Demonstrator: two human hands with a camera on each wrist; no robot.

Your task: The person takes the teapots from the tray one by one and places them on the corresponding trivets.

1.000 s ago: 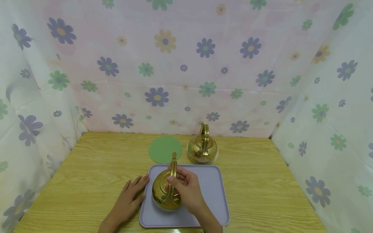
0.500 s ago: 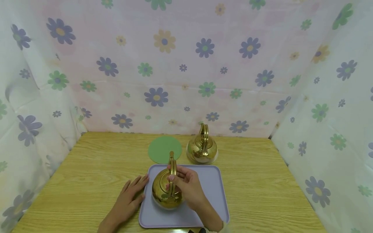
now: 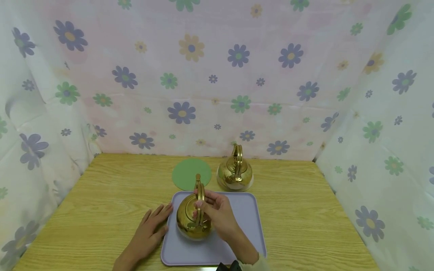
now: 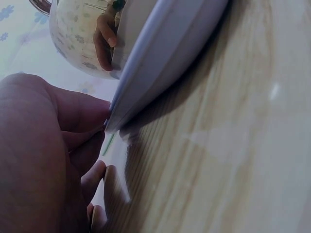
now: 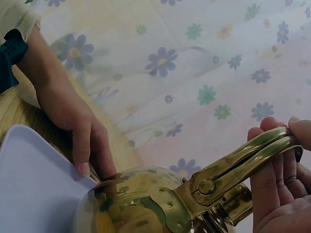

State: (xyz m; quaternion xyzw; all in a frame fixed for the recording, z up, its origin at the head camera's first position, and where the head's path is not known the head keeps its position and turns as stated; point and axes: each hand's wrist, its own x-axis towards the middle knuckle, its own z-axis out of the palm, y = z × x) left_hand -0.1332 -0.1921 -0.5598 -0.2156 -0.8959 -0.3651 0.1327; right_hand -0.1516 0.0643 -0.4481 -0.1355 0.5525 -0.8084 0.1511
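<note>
Your right hand has its grip curled round the brass kettle handle, kettle on the lavender tray. Left hand rests flat, touching the tray's edge. That swivel handle could let the kettle swing and tip.

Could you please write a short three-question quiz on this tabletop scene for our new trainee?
1. True or false: the right hand grips the handle of the gold kettle on the tray.
2. What does the left hand touch? A) the green round mat B) the left edge of the lilac tray C) the far kettle
3. Fill in: the second gold kettle stands on the wooden table, to the ____ of the green round mat, as the head camera sees it.

Key
1. True: its fingers curl round the upright handle.
2. B: the fingers rest against the lilac tray at its left edge.
3. right
</note>
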